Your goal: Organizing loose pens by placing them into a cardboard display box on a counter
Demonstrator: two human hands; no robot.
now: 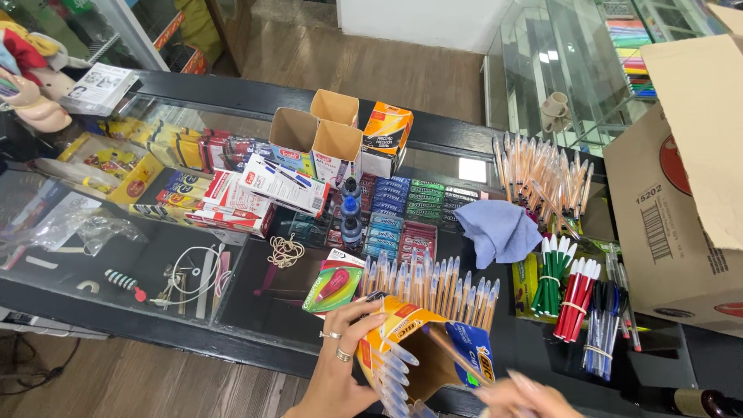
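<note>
My left hand [339, 362], with rings on two fingers, grips the side of an open orange pen box [402, 350] at the counter's near edge. Several pens with clear blue caps stick out of the box's lower left side. My right hand [520, 396] is blurred at the bottom edge and holds a single orange pen [453, 354] whose far end lies in the box's mouth. A row of blue-capped orange pens [429, 285] lies on the glass just beyond the box.
The glass counter [255, 310] holds a green and pink packet [334, 283], a blue cloth [499, 231], bundles of green [551, 277], red [574, 294] and blue pens [605, 325], loose orange pens [542, 174], open boxes [325, 135] and a large cardboard carton [681, 186] at right.
</note>
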